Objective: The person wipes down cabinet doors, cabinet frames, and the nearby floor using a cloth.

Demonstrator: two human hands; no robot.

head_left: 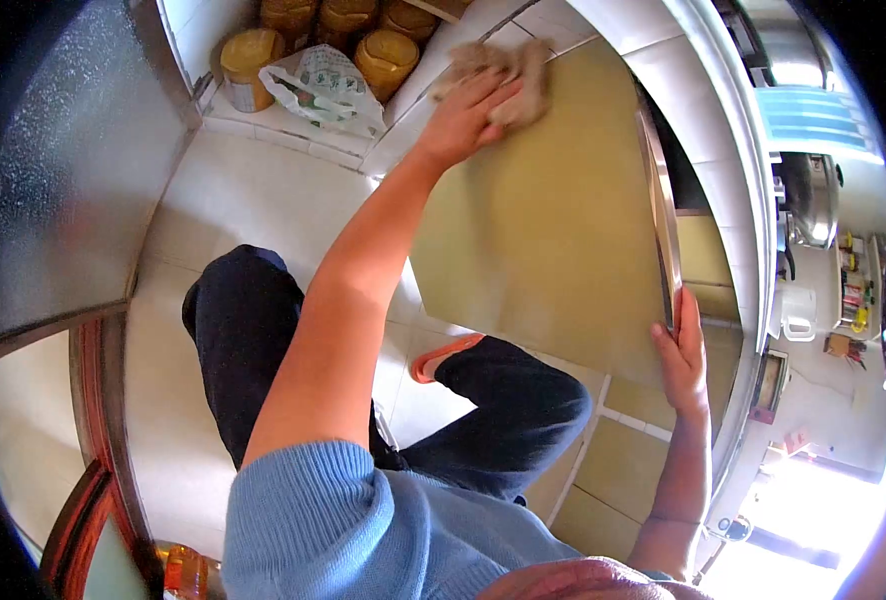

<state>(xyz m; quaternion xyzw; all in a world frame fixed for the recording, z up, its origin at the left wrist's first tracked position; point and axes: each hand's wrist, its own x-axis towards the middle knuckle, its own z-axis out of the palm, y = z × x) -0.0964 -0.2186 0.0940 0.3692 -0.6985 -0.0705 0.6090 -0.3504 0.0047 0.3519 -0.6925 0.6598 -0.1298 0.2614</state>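
My left hand presses a beige cloth against the upper corner of a yellowish cabinet door, its fingers over the cloth. The door stands open, with its metal-trimmed edge on the right. Lower on that edge, my right hand grips the door, thumb on the panel face and fingers round the far side.
Jars and a plastic bag sit on a tiled ledge at the top left. A frosted glass panel is at the left. My bent knees are below the door. A pot and a white jug stand at the right.
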